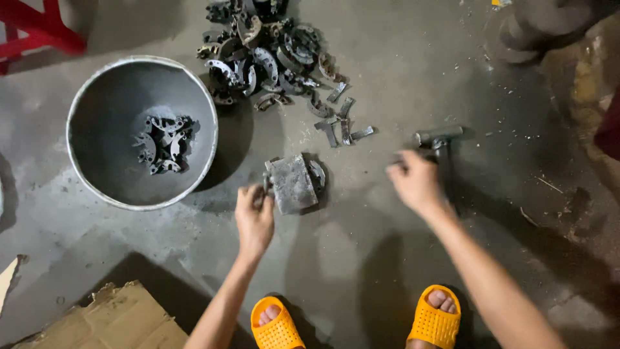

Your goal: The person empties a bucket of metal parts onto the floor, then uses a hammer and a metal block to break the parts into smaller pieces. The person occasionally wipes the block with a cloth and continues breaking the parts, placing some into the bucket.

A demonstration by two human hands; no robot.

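**Hands at metal block, hammer in right**

Floor work, seen from above; person's feet in orange sandals (278,329) at the near edge.

Left hand (254,216): fingers closed on a small dark part at the left edge of the flat metal block (292,183); exactly what they pinch is too small to tell. The block lies on the concrete floor (361,258), just far of the left hand, with a curved metal piece (317,173) tucked against its right side.

Right hand (416,183): fingers wrapped round the handle of a hammer (439,137). The hammer head sits far of the hand, its long axis running left to right, handle coming near toward the wrist. Motion blur at the knuckles.

Key relation: the block lies to the left of the hammer, apart from it; the left hand is the nearer one, touching its edge.

Pile of curved metal pieces (268,55) far, centre. Grey metal basin (87,103) at left holds a few more. Cardboard (110,320) near left.
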